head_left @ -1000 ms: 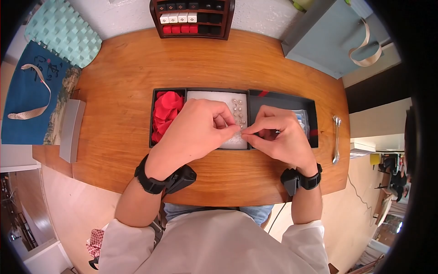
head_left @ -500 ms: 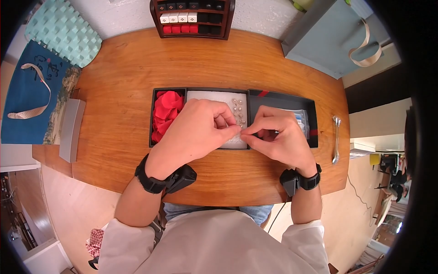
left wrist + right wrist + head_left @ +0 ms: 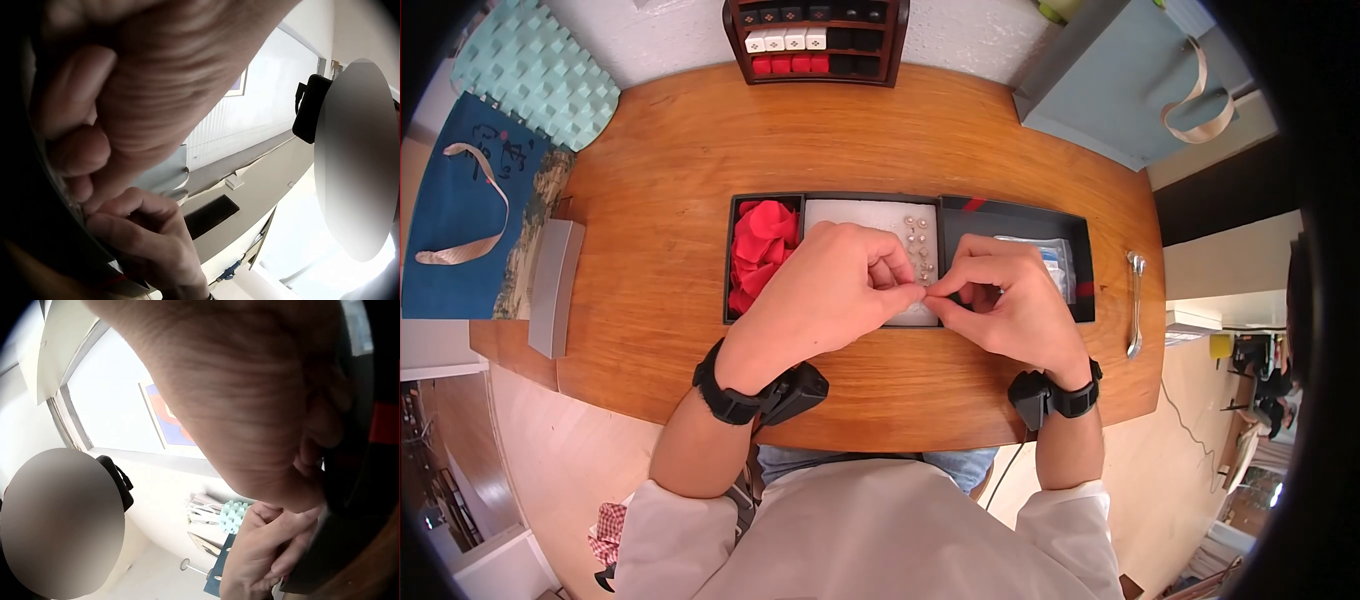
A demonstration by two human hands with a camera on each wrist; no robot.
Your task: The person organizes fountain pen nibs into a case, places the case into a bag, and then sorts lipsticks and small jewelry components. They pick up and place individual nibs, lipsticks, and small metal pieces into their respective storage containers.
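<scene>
My left hand and right hand meet fingertip to fingertip over the white foam panel of a long black box. Each pinches with thumb and forefinger at a tiny thing between them; the fingertips hide it, and I cannot tell its kind. Small pearl-like studs stand in rows on the foam just beyond the fingers. Red petals fill the box's left compartment, beside my left wrist. Past my right hand, a clear plastic packet lies in the dark right section.
A silver spanner-like tool lies right of the box. A grey slim box and a blue paper bag stand left. At the back are a wooden rack of small boxes and a grey-blue bag.
The fingertips of both hands have come slightly closer together and a little nearer my body. The box and its contents stay put; the head view has shifted slightly.
</scene>
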